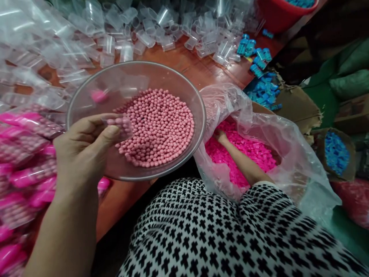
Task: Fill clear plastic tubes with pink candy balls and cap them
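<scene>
My left hand (pixel 83 142) pinches a small clear plastic tube (pixel 124 126) with pink beads inside, over the near left part of a wide see-through bowl (pixel 198 144). Loose pink beads (pixel 161 127) fill the bowl's middle and right. A bright pink cap (pixel 98 95) lies at the bowl's left inner wall. My right hand (pixel 220 135) reaches into a plastic-lined box of bright pink caps (pixel 253 154); its fingers are sunk among the caps and hidden. The clear plastic liner (pixel 300 154) folds over the box's sides.
Many clear tubes (pixel 144 38) are heaped across the back of the reddish table (pixel 190 65). Pink-capped, bead-filled tubes (pixel 34 169) pile up at left. Blue-filled tubes (pixel 258 57) lie near a red tub (pixel 284 15). A box of blue pieces (pixel 336 153) stands at far right.
</scene>
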`<state>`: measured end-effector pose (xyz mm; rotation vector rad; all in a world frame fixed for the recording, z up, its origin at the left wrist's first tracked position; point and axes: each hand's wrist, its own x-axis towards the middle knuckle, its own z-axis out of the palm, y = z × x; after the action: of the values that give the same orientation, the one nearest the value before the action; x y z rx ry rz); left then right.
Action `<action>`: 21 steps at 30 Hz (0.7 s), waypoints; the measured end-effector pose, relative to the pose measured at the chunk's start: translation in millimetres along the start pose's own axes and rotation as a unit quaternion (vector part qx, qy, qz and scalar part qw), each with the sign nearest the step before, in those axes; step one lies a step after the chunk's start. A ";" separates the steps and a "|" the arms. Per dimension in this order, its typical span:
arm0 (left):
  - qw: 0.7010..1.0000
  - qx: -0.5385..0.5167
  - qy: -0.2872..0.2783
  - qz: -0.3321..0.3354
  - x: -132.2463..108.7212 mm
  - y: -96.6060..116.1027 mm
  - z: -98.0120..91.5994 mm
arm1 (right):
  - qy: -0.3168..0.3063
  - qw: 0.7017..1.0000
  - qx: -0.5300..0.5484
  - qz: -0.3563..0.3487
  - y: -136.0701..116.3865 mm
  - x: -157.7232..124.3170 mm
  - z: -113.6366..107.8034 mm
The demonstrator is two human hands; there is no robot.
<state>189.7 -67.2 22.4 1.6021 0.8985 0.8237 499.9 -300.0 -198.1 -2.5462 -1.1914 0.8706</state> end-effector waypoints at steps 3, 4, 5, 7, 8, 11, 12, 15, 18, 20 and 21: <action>1.000 0.002 0.006 -0.022 0.8 2.9 1.8 | 0.044 0.987 0.121 0.097 -4.6 7.4 15.6; 1.000 -0.006 0.004 -0.026 1.2 3.3 2.0 | 0.055 0.978 0.159 0.120 -3.6 4.9 16.1; 1.000 -0.015 0.004 -0.024 1.6 3.7 2.1 | 0.066 0.968 0.198 0.137 -1.5 0.1 14.0; 0.999 -0.032 0.001 -0.019 2.0 4.8 2.2 | 0.091 0.944 0.276 0.156 4.2 -15.9 1.9; 0.999 -0.038 -0.001 -0.017 1.7 6.0 2.3 | 0.105 0.930 0.316 0.157 6.6 -26.3 -7.6; 0.998 -0.057 -0.010 -0.011 -2.1 12.7 5.5 | 0.146 0.886 0.418 0.135 4.1 -63.0 -45.2; 0.998 -0.065 -0.017 -0.010 -4.5 15.7 8.0 | 0.157 0.873 0.445 0.120 -1.8 -75.5 -59.3; 0.990 -0.108 -0.086 -0.006 -14.3 25.6 19.6 | 0.172 0.818 0.547 0.053 -37.3 -106.1 -98.4; 0.968 -0.163 -0.190 0.009 -24.3 34.8 33.1 | 0.130 0.777 0.616 -0.022 -93.4 -119.3 -123.5; 0.956 -0.191 -0.224 0.017 -28.9 38.6 38.8 | 0.085 0.780 0.616 -0.066 -134.9 -118.5 -130.0; 0.952 -0.205 -0.228 0.019 -30.6 39.3 39.9 | 0.063 0.784 0.612 -0.088 -155.3 -116.5 -130.5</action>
<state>215.2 -118.0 51.4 1.3599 0.3376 0.5808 419.4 -277.1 20.3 -1.3537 -0.4640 0.9386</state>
